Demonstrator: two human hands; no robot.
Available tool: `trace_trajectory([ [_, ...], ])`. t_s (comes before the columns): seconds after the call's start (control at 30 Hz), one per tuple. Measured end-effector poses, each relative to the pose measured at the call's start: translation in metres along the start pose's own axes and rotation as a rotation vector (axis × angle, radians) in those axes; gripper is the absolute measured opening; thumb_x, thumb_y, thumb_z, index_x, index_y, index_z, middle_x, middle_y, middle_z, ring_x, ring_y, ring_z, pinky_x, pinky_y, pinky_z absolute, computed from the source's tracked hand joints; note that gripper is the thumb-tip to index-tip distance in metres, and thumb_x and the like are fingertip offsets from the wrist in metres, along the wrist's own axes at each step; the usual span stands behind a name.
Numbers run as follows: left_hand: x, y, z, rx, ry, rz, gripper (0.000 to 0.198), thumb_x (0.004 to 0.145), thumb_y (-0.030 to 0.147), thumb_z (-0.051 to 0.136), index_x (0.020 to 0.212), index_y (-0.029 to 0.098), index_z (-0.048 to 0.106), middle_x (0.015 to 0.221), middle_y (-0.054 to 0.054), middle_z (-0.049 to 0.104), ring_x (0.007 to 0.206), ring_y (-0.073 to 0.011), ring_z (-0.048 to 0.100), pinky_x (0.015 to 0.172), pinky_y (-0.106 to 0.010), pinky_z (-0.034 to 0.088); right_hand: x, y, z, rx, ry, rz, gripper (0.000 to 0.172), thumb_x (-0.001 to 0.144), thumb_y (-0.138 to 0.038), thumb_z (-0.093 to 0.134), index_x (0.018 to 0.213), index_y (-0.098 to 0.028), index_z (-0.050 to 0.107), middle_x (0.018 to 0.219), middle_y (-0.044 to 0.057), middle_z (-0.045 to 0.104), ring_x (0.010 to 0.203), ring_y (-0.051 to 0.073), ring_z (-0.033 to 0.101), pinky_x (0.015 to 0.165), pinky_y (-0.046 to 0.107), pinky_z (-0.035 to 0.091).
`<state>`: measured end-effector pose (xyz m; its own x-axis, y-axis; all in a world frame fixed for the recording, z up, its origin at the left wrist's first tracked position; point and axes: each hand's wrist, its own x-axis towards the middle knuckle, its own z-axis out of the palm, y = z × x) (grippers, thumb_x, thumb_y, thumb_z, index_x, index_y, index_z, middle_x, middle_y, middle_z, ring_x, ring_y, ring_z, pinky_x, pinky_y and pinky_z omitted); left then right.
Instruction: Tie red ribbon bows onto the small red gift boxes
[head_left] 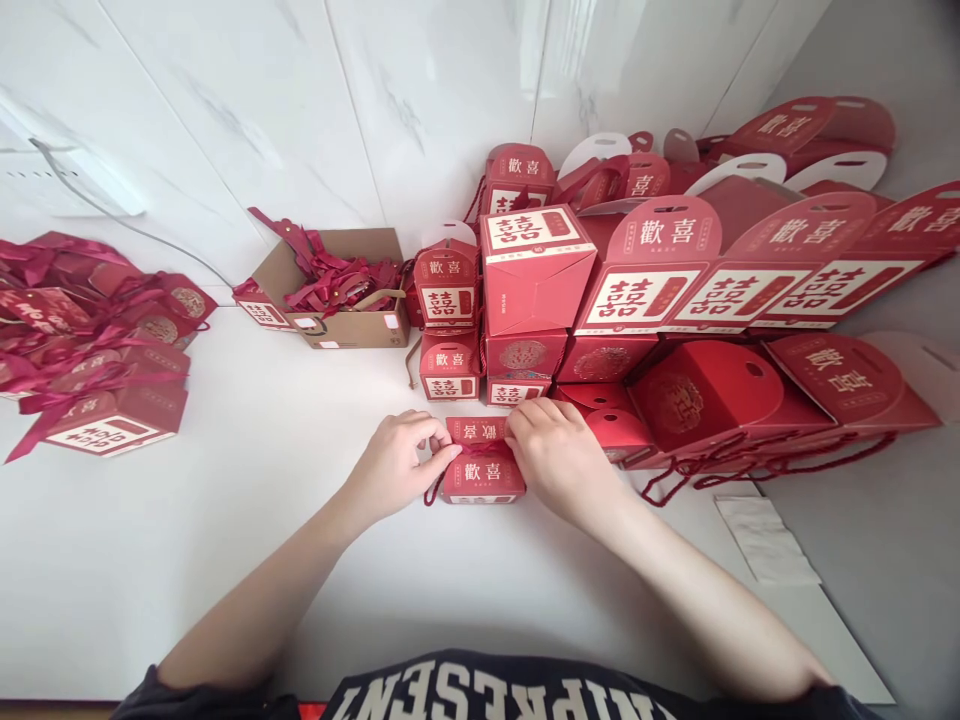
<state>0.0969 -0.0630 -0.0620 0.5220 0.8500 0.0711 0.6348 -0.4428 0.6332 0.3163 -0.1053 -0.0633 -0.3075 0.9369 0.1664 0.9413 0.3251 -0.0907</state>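
Note:
A small red gift box (pixel 482 478) with gold-white characters stands on the white table in front of me, its two top flaps spread apart. Dark red cord (pixel 431 492) loops out at its left side, and more of it runs across between the flaps. At the box's left top edge, my left hand (pixel 401 455) pinches with thumb and forefinger; what lies in the pinch is too small to see clearly. My right hand (pixel 559 455) curls over the right top edge, its fingertips partly hidden behind the knuckles.
Stacked red gift boxes (pixel 652 300) fill the back right, with loose cords hanging in front. A cardboard box (pixel 360 328) of red ribbons stands at the wall. Ribboned boxes (pixel 112 400) are piled at left. A white paper packet (pixel 769 540) lies at right.

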Motion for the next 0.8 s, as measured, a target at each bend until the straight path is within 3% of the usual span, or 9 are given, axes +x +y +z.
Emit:
trace_trajectory([
  [0.17,0.001,0.005,0.001,0.115,0.061,0.109,0.028,0.086,0.04,0.062,0.11,0.026,0.067,0.093,-0.003,0.055,0.093,-0.0192,0.056,0.085,-0.034,0.05,0.0,0.014,-0.013,0.13,-0.057,0.092,0.024,0.099,-0.019,0.038,0.101,-0.017,0.062,0.099,0.008,0.069,0.092,0.025,0.063,0.079,0.036,0.042],
  [0.33,0.002,0.004,0.001,0.058,0.024,0.143,0.034,0.086,0.032,0.062,0.119,0.025,0.057,0.115,-0.005,0.055,0.111,-0.0201,0.053,0.098,-0.036,0.044,-0.001,0.024,-0.019,0.238,-0.112,0.138,0.024,0.099,-0.022,0.04,0.107,-0.021,0.062,0.099,0.007,0.07,0.085,0.023,0.066,0.07,0.032,0.042],
  [0.43,0.003,-0.002,-0.004,0.048,0.028,0.033,0.031,0.087,0.039,0.06,0.112,0.022,0.053,0.113,-0.004,0.057,0.107,-0.0196,0.056,0.093,-0.035,0.045,0.0,0.027,-0.017,0.358,-0.061,0.049,0.023,0.099,-0.02,0.04,0.106,-0.021,0.062,0.102,0.007,0.068,0.092,0.021,0.063,0.077,0.031,0.045],
  [0.6,0.008,-0.006,-0.011,0.065,0.084,-0.181,0.031,0.091,0.052,0.05,0.089,0.022,0.055,0.097,-0.002,0.06,0.087,-0.018,0.06,0.069,-0.029,0.045,0.005,0.016,-0.009,0.491,0.076,-0.094,0.018,0.098,-0.029,0.046,0.1,-0.02,0.062,0.104,0.008,0.063,0.099,0.022,0.058,0.088,0.035,0.045],
  [0.7,0.009,-0.006,-0.017,0.127,-0.012,-0.265,0.042,0.094,0.055,0.038,0.078,0.021,0.056,0.082,-0.001,0.061,0.074,-0.0176,0.058,0.067,-0.03,0.043,0.007,0.002,0.0,0.5,0.122,-0.12,0.026,0.094,-0.042,0.053,0.1,-0.019,0.062,0.104,0.009,0.061,0.099,0.024,0.056,0.091,0.039,0.043],
  [0.8,0.009,-0.008,-0.025,0.053,-0.16,-0.289,0.041,0.094,0.055,0.04,0.082,0.022,0.061,0.078,0.0,0.066,0.074,-0.0185,0.062,0.067,-0.03,0.045,0.009,-0.003,0.007,0.498,0.107,-0.137,0.024,0.096,-0.039,0.05,0.099,-0.018,0.061,0.101,0.009,0.062,0.1,0.023,0.057,0.093,0.039,0.041],
])
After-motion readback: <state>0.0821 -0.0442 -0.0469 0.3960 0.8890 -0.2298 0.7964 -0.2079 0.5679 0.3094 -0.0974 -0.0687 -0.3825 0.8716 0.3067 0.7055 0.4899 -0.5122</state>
